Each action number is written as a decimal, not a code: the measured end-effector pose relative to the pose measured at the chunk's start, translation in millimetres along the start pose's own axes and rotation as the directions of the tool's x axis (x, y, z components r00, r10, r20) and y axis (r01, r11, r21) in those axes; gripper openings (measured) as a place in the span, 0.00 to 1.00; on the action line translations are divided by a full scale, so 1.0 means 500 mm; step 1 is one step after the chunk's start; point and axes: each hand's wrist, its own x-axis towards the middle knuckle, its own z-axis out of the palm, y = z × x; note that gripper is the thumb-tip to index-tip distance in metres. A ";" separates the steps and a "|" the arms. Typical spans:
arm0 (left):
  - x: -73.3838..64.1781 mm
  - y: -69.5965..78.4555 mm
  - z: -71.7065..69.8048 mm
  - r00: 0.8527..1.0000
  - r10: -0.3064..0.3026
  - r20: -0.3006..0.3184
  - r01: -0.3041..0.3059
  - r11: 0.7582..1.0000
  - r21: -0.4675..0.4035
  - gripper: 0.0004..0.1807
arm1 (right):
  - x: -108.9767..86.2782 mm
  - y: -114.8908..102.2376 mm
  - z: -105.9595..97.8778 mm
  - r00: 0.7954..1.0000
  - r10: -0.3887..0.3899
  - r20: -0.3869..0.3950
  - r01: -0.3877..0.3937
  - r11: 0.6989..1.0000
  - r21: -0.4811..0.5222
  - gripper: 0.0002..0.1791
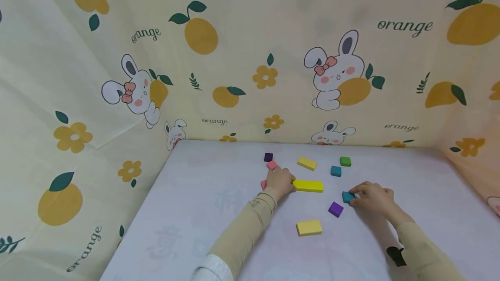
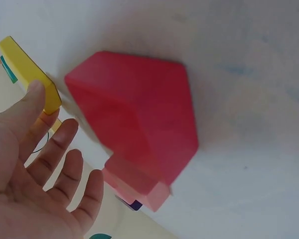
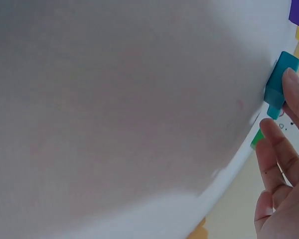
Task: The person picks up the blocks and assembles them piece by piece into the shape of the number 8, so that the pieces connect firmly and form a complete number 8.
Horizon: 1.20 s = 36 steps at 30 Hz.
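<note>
My left hand [image 1: 280, 182] pinches the left end of a long bright yellow block [image 1: 309, 186], thumb and index finger on it, the other fingers loosely bent. Beside that hand lie a pink block [image 1: 272, 165] and a reddish block [image 2: 139, 104], which looms large in the left wrist view. On the right, my right hand [image 1: 373, 197] holds a teal block [image 3: 280, 79] between thumb and index finger. Just left of it a purple block [image 1: 336, 209] lies on the table. Part of the reddish block is hidden by my left hand in the head view.
On the white table [image 1: 187, 211], a pale yellow block [image 1: 309, 228] lies nearer me. Farther back are another yellow block [image 1: 307, 163], a second teal block [image 1: 336, 171], a green block [image 1: 345, 161] and a dark purple block [image 1: 268, 157]. A patterned cloth [image 1: 242, 68] hangs behind.
</note>
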 end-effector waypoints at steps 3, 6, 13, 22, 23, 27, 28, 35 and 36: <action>0.000 -0.002 0.002 1.000 -0.007 0.015 0.007 0.999 -0.035 0.18 | 0.002 0.004 0.004 1.000 0.018 0.017 -0.018 1.000 0.005 0.20; 0.003 -0.003 0.003 1.000 -0.013 0.021 0.014 0.999 -0.050 0.18 | 0.002 0.005 0.007 1.000 0.021 0.010 -0.021 1.000 0.006 0.21; 0.003 -0.003 -0.005 1.000 -0.003 0.010 0.003 1.000 -0.023 0.18 | -0.001 0.004 0.008 1.000 0.015 0.001 -0.015 1.000 0.016 0.22; -0.002 -0.001 -0.002 1.000 -0.010 0.021 0.011 0.999 -0.041 0.19 | -0.002 0.006 0.016 1.000 -0.010 -0.028 0.009 0.999 -0.033 0.21; -0.002 -0.002 -0.001 1.000 -0.009 0.024 0.009 0.999 -0.040 0.18 | -0.001 0.006 0.016 0.999 -0.014 -0.029 0.013 0.999 -0.034 0.20; 0.010 -0.011 0.015 1.000 0.004 0.015 -0.004 0.999 -0.041 0.18 | 0.003 -0.003 0.017 0.999 -0.030 -0.032 0.029 0.999 -0.033 0.19; 0.010 -0.011 0.016 1.000 0.004 0.013 -0.003 0.999 -0.039 0.18 | 0.005 -0.008 0.016 0.999 -0.037 -0.033 0.036 0.999 -0.033 0.19; 0.001 -0.004 -0.002 0.999 -0.007 0.043 0.009 0.999 -0.043 0.18 | 0.023 -0.049 0.025 0.998 -0.066 -0.018 0.065 0.997 -0.042 0.18; 0.002 -0.003 -0.001 0.999 -0.005 0.034 0.006 0.999 -0.039 0.18 | 0.026 -0.054 0.028 0.997 -0.069 -0.018 0.068 0.997 -0.045 0.18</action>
